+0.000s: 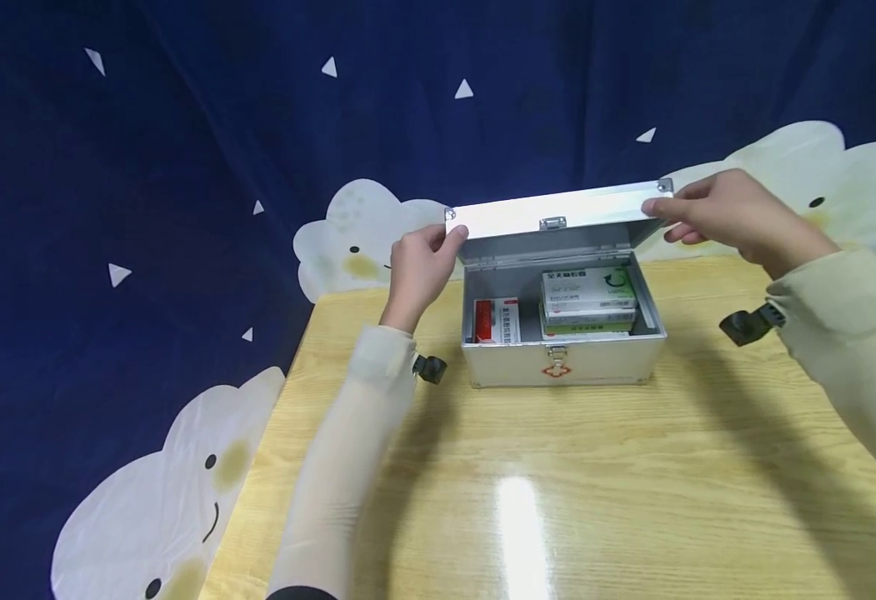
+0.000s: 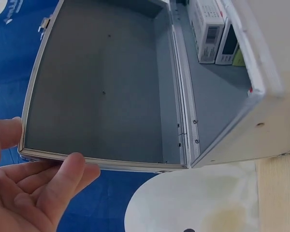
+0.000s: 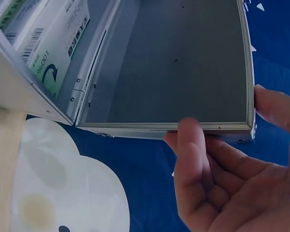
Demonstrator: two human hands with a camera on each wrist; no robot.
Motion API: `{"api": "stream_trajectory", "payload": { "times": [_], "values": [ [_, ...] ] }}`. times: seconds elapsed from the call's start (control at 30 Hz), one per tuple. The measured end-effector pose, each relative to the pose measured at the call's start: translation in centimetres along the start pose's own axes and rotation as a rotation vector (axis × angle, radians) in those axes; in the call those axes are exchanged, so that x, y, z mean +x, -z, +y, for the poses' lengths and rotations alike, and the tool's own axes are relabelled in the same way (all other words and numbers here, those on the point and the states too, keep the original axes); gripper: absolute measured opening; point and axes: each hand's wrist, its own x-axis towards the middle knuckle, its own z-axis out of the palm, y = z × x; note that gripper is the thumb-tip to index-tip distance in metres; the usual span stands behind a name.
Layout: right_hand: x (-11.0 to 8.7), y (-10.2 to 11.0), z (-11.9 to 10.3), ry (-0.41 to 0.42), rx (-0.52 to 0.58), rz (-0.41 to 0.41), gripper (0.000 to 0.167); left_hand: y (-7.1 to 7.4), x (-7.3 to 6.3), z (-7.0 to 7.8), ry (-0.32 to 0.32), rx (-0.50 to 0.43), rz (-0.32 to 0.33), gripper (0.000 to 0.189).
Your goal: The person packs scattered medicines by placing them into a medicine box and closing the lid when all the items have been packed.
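Observation:
A silver first-aid box [image 1: 508, 367] with an orange-red cross on its front stands on the table, its lid [image 1: 501, 218] tilted up and partly raised. My left hand [image 1: 417, 271] grips the lid's left front corner, thumb on the front edge and fingers along the side. At the right front corner, my right hand [image 1: 741, 215] holds the lid in the same way. Inside the box, a red and white medicine carton [image 1: 508, 321] sits at the left. Several white and green medicine cartons [image 1: 586, 289] are stacked at the right. The lid's grey inside [image 2: 101, 87] shows in both wrist views.
The wooden table [image 1: 595, 467] extends in front of the box. Behind it hangs a dark blue curtain [image 1: 483, 142] with white triangles and smiling clouds. A small black device [image 1: 430, 368] is on the left wrist, and another black device [image 1: 745, 327] is on the right.

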Motion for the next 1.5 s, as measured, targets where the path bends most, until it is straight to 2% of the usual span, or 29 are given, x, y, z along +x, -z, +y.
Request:
{"api": "stream_trajectory", "payload": {
  "times": [0.43,0.73,0.87,1.0,1.3,1.5],
  "values": [
    [-0.4,-0.1,0.8,0.002,-0.026,0.009,0.106,-0.3,-0.7,-0.2,-0.036,-0.014,0.005,0.036],
    [-1.1,-0.8,0.8,0.035,-0.035,0.044,0.096,-0.1,-1.4,-0.2,-0.013,-0.082,-0.017,0.034],
    [-1.5,-1.3,0.9,0.068,-0.065,0.071,0.088,0.0,-1.8,-0.4,-0.024,-0.072,-0.005,0.035],
    [-2.0,-1.9,1.2,0.085,-0.091,0.090,0.083,-0.2,-2.4,-0.7,-0.046,-0.052,0.010,0.036],
    [-3.2,-3.2,1.7,0.112,-0.075,0.153,0.072,-0.3,-3.9,-1.2,-0.123,-0.052,0.058,0.030],
    [-4.0,-4.2,2.7,0.146,-0.085,0.198,0.066,-0.7,-5.1,-1.6,-0.155,-0.027,0.064,0.031]
  ]
}}
